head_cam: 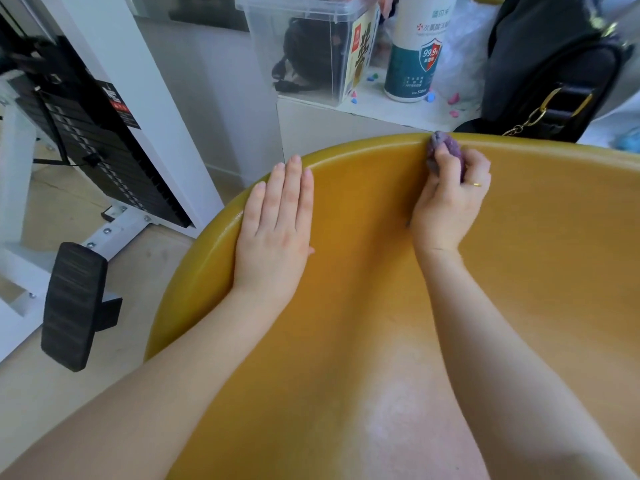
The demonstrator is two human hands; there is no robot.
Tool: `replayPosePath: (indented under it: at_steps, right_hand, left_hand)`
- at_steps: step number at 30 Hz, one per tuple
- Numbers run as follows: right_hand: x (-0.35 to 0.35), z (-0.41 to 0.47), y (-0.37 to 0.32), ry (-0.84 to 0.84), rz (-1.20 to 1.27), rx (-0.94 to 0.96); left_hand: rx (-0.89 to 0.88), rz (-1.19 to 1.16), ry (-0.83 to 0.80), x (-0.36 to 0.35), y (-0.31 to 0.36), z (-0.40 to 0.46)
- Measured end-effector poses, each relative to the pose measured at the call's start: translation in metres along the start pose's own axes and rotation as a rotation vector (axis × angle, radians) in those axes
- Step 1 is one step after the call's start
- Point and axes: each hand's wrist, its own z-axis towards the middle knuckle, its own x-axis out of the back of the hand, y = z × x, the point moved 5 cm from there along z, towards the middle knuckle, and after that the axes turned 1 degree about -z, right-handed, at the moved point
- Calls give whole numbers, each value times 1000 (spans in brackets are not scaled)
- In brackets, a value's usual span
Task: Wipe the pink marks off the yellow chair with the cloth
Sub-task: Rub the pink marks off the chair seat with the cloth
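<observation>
The chair [363,271] filled the lower frame, a pale pink smear [391,410] seen at bottom centre. The left hand [277,223] was laid flat, fingers straight, on its rim at centre left. A bunched cloth [446,150] was gripped by the right hand [450,199] and pressed against the upper rim.

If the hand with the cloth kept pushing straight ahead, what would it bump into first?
Probably the black handbag standing just past the chair's rim; the right hand presses the cloth at that rim, though depth is hard to judge.
</observation>
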Motion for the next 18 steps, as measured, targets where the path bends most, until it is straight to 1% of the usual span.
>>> replayPosePath:
  at_steps: [1, 2, 3, 4, 6, 8, 9, 11, 13, 15, 18]
  right_hand:
    - [-2, -10, -7, 41, -11, 48]
    - [-11, -23, -9, 41, -22, 140]
    - [-20, -43, -13, 20, -92, 304]
    - [-32, -65, -10, 6, -168, 447]
    - [-47, -105, -8, -111, -192, 540]
    - [-46, -120, -11, -182, -199, 583]
    - [-45, -118, -12, -217, -223, 643]
    - [-37, -95, -16, -223, -310, 778]
    - [-22, -58, -18, -112, -408, 824]
    - [-5, -27, -16, 32, -471, 806]
    - [2, -10, -5, 165, -470, 784]
  left_hand:
    - [18, 8, -34, 1, -1, 2]
    - [26, -29, -68, 1, -3, 3]
    - [25, -42, -41, 2, -3, 3]
    - [13, -61, -49, 2, -1, 1]
    - [6, -59, -69, 3, -2, 1]
    - [-26, -22, -40, 5, -2, 1]
    - [-26, -15, -44, 5, -2, 2]
    - [-26, -37, -82, 5, -2, 2]
    - [-51, -29, -103, 1, 0, 0]
    - [-75, 3, -112, -3, 2, -2]
    - [-74, 6, -126, -6, 4, -1]
